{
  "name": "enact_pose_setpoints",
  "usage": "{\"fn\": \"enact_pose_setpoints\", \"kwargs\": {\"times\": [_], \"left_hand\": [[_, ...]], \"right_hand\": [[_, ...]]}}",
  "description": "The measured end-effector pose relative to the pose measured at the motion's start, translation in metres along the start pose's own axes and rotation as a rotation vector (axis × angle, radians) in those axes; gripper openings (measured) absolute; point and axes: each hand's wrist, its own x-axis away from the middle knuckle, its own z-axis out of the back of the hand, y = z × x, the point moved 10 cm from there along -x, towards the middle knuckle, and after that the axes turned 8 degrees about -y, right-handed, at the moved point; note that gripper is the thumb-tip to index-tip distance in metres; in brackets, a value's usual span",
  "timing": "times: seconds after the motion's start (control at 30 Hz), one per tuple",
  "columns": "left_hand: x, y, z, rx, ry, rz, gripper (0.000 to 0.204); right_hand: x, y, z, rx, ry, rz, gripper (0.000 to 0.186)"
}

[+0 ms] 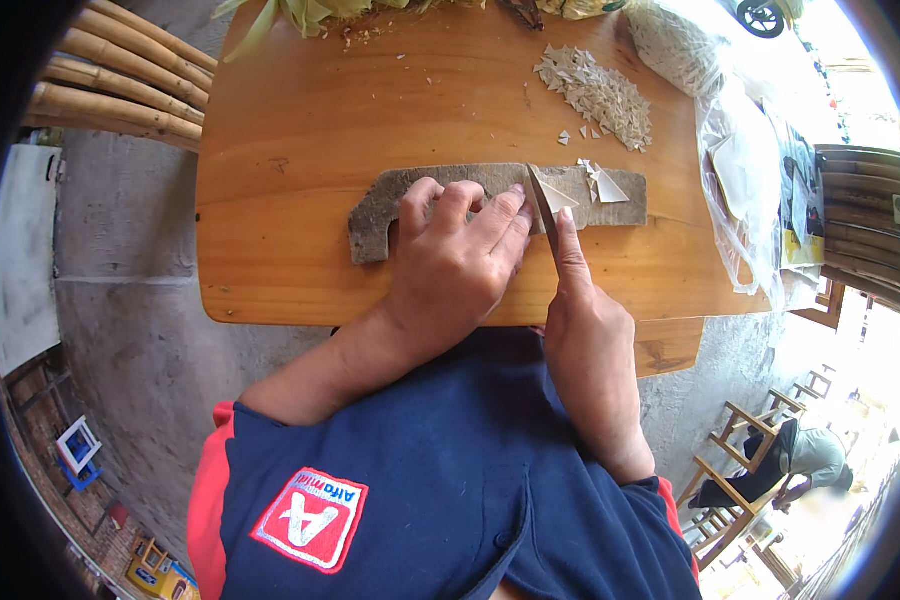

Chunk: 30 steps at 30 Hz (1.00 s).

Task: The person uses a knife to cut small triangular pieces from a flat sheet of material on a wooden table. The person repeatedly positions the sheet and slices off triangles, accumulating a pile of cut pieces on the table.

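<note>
On the wooden table, a worn narrow wooden board (pixel 410 190) lies crosswise, with a notch by its left end. My right hand (pixel 590 330) grips a knife (pixel 544 205), index finger stretched along its back. The blade stands on the board beside my left fingertips. With bent fingers, my left hand (pixel 460 245) presses down on the board; a pale sliver of a thin white sheet shows between its fingertips and the blade, the rest hidden under the fingers. Just right of the blade is a cut white triangle (pixel 558 198). Further right lie more white triangular pieces (pixel 610 188).
A heap of small white cut pieces (pixel 600 95) sits at the table's far right. Behind it is a filled plastic bag (pixel 680 45); another clear bag (pixel 735 190) with white sheets rests along the right edge. Pale husks (pixel 310 15) line the far edge. Another person (pixel 815 455) bends over at right.
</note>
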Motion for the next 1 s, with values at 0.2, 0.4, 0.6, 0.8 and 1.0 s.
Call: {"fn": "enact_pose_setpoints", "kwargs": {"times": [0.2, 0.4, 0.6, 0.8, 1.0], "left_hand": [[0.000, 0.003, -0.001, -0.059, -0.011, -0.011, 0.024], [0.001, 0.005, -0.004, -0.082, -0.025, 0.024, 0.028], [0.002, 0.007, -0.005, -0.101, -0.036, 0.044, 0.033], [0.002, 0.006, -0.002, -0.055, 0.021, 0.040, 0.026], [0.003, -0.003, 0.000, 0.104, 0.008, 0.078, 0.030]], "right_hand": [[-0.009, -0.004, 0.007, 0.013, -0.029, 0.042, 0.084], [-0.007, -0.003, 0.005, 0.048, -0.057, 0.039, 0.085], [0.012, 0.001, 0.006, 0.042, -0.104, -0.014, 0.084], [0.021, 0.011, 0.012, -0.126, -0.084, -0.001, 0.076], [0.017, 0.042, 0.014, -0.353, -0.008, -0.161, 0.058]]}}
